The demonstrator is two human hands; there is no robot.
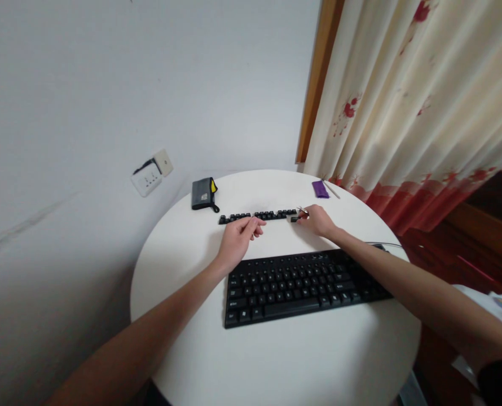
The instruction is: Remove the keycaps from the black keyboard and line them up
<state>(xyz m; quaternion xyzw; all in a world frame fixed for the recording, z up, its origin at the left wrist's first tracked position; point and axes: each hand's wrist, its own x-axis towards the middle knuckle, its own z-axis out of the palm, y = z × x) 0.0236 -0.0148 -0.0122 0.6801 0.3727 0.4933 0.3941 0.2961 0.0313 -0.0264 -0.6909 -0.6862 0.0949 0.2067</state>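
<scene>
My right hand (pixel 318 221) is closed in a pinch at the right end of a row of loose black keycaps (pixel 268 215). A small shiny metal object (pixel 303 211) sticks out between its fingers; its exact kind is too small to tell. Just below the fingertips is a dark keycap (pixel 294 219), apart from the row. My left hand (pixel 239 237) rests by the near side of the row, its fingers loosely bent and nothing visible in them. In front of both hands lies a black keyboard (pixel 293 309), partly covered by my right forearm.
On the round white table (pixel 293 361) are a grey zip pouch (pixel 201 194) at the back left and a purple packet (pixel 320 189) at the back right, beside a thin stick (pixel 332 190). A wall socket (pixel 148 179) is at left. A floral curtain (pixel 386 113) hangs behind.
</scene>
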